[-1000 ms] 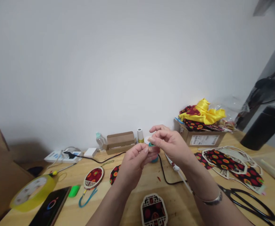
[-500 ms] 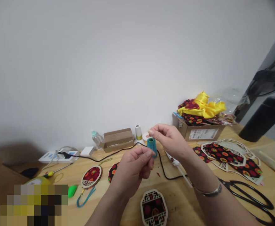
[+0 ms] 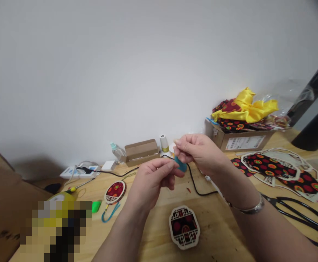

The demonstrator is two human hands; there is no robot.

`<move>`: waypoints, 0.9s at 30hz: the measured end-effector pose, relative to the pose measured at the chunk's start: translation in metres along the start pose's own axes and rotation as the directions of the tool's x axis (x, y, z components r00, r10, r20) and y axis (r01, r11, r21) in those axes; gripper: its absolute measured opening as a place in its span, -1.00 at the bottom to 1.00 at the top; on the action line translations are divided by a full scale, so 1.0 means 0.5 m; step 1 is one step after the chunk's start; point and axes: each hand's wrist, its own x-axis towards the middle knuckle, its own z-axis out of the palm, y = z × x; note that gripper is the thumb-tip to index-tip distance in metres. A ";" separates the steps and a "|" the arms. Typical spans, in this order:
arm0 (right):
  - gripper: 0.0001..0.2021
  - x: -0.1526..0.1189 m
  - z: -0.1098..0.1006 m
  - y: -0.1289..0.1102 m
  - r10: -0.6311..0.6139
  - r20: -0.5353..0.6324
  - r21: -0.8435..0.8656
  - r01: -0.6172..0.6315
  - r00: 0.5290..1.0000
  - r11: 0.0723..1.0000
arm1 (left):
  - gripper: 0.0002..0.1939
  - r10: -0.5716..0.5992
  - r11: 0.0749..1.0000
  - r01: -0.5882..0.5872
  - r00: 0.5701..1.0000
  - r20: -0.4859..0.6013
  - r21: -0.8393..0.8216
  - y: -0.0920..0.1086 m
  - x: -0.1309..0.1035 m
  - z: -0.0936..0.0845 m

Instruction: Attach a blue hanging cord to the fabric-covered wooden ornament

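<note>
My left hand (image 3: 155, 182) is closed in a pinch, thumb pressed on the index finger. Slightly higher and to its right, my right hand (image 3: 198, 151) also pinches, with thumb and fingertip together. Whatever either pinch holds is too fine to make out. Behind my fingertips is a teal cone of thread (image 3: 182, 165), its top and left side mostly covered by my hands. Below them on the table lies a scalloped wooden-framed piece (image 3: 184, 227) with dark red-patterned fabric and lattice cut-outs.
Black scissors (image 3: 303, 214) lie at the right, near a pile of fabric-covered frames (image 3: 270, 167). A cardboard box (image 3: 226, 140) holds yellow and patterned cloth. A round pendant (image 3: 115, 192) with a teal cord, a power strip (image 3: 77, 171) and an open carton (image 3: 142, 154) are left.
The view has shifted, so the table things appear farther right and higher. My right fingers have come in front of the thread cone's top, which showed before. Both hands stay pinched.
</note>
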 end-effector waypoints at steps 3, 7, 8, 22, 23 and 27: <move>-0.73 0.001 0.001 -0.002 0.017 0.000 0.001 -0.017 1.000 1.000 | -0.86 -0.030 1.000 0.030 0.999 0.016 0.000 0.001 0.000 -0.001; -0.72 0.001 0.001 -0.001 0.029 0.000 0.000 -0.029 1.000 1.000 | -0.87 -0.047 0.999 0.048 0.999 0.020 -0.003 0.000 -0.001 -0.001; -0.72 0.001 0.001 0.000 0.019 0.006 -0.004 -0.019 1.000 1.000 | -0.87 -0.049 0.999 0.049 0.999 0.022 -0.002 0.000 -0.002 -0.001; -0.81 0.003 -0.003 -0.001 -0.049 -0.028 -0.052 0.048 0.998 0.997 | -0.86 -0.008 0.997 0.009 1.000 -0.011 0.079 -0.005 -0.004 0.002; -0.81 0.003 -0.004 -0.001 -0.050 -0.028 -0.041 0.049 0.998 0.998 | -0.86 -0.009 0.996 0.010 1.000 -0.016 0.085 -0.006 -0.004 0.001; -0.83 -0.001 -0.012 -0.004 -0.073 -0.055 -0.007 0.072 0.996 0.997 | -0.85 -0.023 0.997 0.026 0.999 -0.034 0.070 -0.006 -0.002 -0.001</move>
